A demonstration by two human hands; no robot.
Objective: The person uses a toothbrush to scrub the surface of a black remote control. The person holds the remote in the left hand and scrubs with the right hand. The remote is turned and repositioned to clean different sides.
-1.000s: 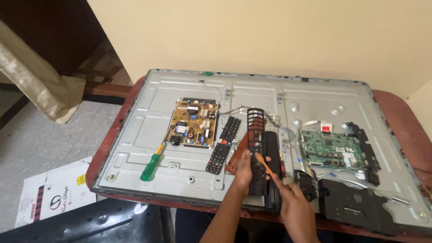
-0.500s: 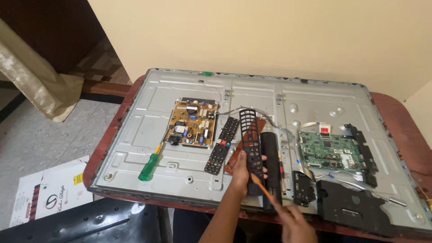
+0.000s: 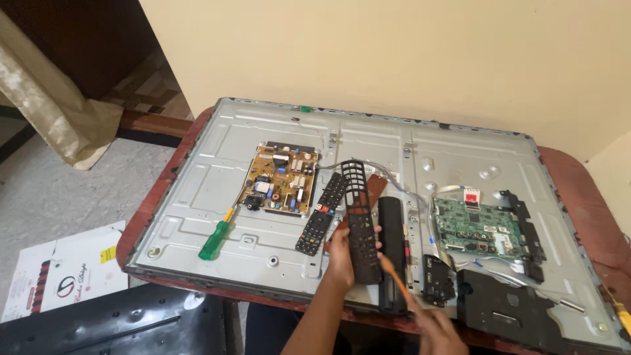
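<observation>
My left hand [image 3: 342, 253] grips the black remote shell [image 3: 360, 223], raised higher than before; my right hand [image 3: 439, 332], now lower, clasps an orange tool [image 3: 392, 276]. Beside: remote [image 3: 320, 213], green screwdriver [image 3: 215, 235].

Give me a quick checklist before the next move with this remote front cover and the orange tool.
1. Left hand grips the black remote front cover: ok, the cover is lifted off the panel and tilted.
2. Right hand holds the orange tool: ok, its tip sits near the lower end of the cover.
3. Tool tip seated in the cover: cannot tell, too small.
4. Remote back shell within reach: ok, it lies just right of the cover.
5. Keypad clear of the tool: ok, it lies left of the cover.
6. Green screwdriver out of the way: ok, far left on the metal panel.
</observation>
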